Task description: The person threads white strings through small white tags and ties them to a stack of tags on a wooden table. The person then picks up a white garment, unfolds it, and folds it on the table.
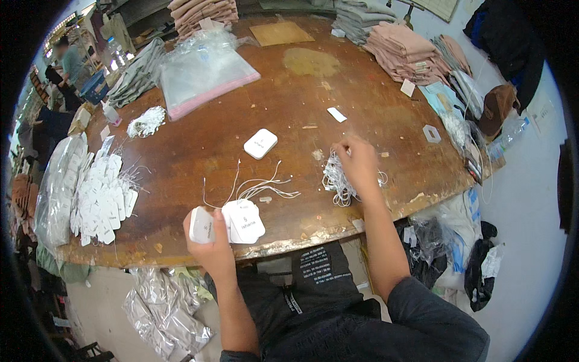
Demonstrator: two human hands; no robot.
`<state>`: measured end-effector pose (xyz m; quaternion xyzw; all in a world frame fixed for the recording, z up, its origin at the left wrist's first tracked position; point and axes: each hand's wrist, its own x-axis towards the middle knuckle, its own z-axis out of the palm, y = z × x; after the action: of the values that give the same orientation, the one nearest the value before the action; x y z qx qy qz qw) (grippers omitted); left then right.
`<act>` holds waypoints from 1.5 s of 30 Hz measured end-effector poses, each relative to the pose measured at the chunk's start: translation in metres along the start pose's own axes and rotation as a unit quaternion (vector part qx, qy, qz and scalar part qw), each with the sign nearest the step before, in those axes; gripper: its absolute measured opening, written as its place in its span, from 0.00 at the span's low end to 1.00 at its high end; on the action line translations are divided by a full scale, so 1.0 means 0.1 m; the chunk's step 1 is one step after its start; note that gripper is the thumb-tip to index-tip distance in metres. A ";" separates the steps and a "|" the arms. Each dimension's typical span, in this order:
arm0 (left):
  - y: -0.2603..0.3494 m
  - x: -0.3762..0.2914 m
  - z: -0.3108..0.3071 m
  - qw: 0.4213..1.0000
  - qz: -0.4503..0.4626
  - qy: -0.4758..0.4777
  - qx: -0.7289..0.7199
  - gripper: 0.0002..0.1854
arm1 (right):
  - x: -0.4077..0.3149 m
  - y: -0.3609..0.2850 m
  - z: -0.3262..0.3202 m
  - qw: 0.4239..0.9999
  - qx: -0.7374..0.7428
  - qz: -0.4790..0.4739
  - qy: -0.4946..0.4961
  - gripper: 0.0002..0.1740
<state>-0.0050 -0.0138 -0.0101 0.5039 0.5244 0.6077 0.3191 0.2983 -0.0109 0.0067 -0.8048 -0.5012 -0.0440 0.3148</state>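
My left hand [211,246] grips a small stack of white hang tags [201,225] at the table's front edge. Just right of it lies a pile of white tags [244,221] with white strings [267,188] fanned out behind. My right hand [359,163] is over a tangled heap of white tag strings [338,181], its thumb and fingertips together at the heap's upper edge; whether a string is between them cannot be told. A separate stack of white tags [260,144] stands between the hands, farther back.
Many strung tags [105,194] are heaped at the left beside a clear plastic bag [59,194]. Plastic garment bags [203,77], a white string bundle [147,122] and folded pink garments [405,50] lie farther back on the wooden table [289,104]. A person [71,61] stands at far left.
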 end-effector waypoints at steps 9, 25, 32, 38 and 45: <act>-0.02 -0.15 -0.06 0.996 -0.008 -0.050 -0.066 0.10 | 0.01 0.03 0.03 0.996 -0.037 -0.029 0.076 0.13; 0.08 -0.27 -0.02 0.979 -0.018 -0.163 -0.122 0.06 | 0.03 -0.21 -0.22 0.946 0.322 -0.013 -0.026 0.18; 0.11 -0.21 0.09 0.946 0.165 -0.277 -0.034 0.09 | -0.50 -0.81 -0.21 0.900 0.180 -0.236 -0.318 0.16; 0.10 -0.29 -0.02 0.843 -0.191 -0.421 -0.276 0.10 | -0.64 -0.90 -0.27 0.878 0.262 -0.242 -0.320 0.13; 0.05 -0.27 -0.06 0.833 -0.240 -0.381 -0.321 0.12 | -0.53 -0.96 -0.35 0.896 0.173 -0.284 -0.294 0.13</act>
<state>-0.0022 -0.0417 -0.0123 0.4236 0.2412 0.4057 0.7732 0.2006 -0.0427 0.0584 -0.5374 -0.7776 0.1949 0.2617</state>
